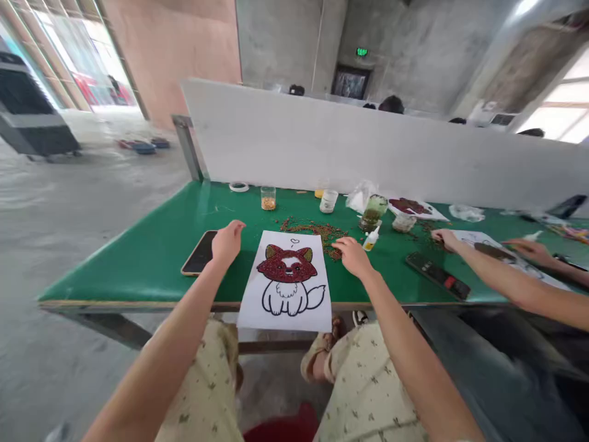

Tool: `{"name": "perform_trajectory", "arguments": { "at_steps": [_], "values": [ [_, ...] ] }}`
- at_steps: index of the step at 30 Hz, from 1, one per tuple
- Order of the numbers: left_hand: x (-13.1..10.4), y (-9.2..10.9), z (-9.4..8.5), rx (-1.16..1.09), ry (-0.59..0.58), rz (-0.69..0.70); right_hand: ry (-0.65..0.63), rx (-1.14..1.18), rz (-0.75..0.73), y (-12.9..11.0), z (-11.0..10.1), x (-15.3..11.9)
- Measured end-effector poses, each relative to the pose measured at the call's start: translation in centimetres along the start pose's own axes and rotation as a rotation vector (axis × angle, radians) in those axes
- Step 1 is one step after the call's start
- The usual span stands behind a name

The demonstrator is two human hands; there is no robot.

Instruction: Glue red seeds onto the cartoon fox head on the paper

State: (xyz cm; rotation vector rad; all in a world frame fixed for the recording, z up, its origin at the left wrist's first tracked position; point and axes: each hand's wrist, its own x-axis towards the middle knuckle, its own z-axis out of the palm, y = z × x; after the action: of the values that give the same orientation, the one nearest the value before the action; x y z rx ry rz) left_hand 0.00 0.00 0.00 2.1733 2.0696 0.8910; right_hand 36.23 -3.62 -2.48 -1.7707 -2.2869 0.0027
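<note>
right hand [352, 255]: fingers narrowed over one seed scatter [322, 229], contents can't tell | left hand [227, 242]: fingers curled, contents can't tell | one fox sheet [288, 283] between both hands | scatter: beyond and right of sheet | one glue bottle [370, 240] right of sheet | two phones: left phone [197, 258] beside left hand, right phone [437, 275] well right of sheet

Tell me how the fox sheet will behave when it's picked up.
The sheet may be fairly stiff: its near end juts past the table edge without obvious droop. It could feel unevenly weighted, since red bits crowd its far part. Some might shed if it bends, as they lie on its surface.
</note>
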Motion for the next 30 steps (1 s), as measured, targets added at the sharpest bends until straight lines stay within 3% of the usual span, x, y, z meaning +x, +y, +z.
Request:
{"name": "perform_trajectory", "arguments": {
  "at_steps": [5, 11, 15, 18, 24, 30],
  "values": [
    [-0.1, 0.0, 0.0, 0.004, -0.006, -0.037, -0.056, -0.048, 0.003, -0.7, 0.1, -0.3],
    [-0.1, -0.1, 0.0, -0.012, -0.003, 0.012, 0.058, -0.052, 0.040, -0.1, -0.2, -0.2],
    [0.0, -0.1, -0.1, -0.049, -0.024, -0.050, 0.189, -0.029, 0.190, -0.3, -0.8, 0.2],
    [-0.1, -0.1, 0.1, -0.071, -0.002, -0.016, 0.251, 0.045, 0.278, -0.5, -1.0, 0.5],
    [0.1, -0.5, 0.9, 0.040, 0.116, 0.010, 0.242, 0.229, 0.279, -1.6, -0.5, 1.8],
    [0.4, -1.5, 1.0, 0.082, 0.046, 0.004, 0.211, 0.445, 0.274, -3.2, -0.2, 3.3]
  ]
}}
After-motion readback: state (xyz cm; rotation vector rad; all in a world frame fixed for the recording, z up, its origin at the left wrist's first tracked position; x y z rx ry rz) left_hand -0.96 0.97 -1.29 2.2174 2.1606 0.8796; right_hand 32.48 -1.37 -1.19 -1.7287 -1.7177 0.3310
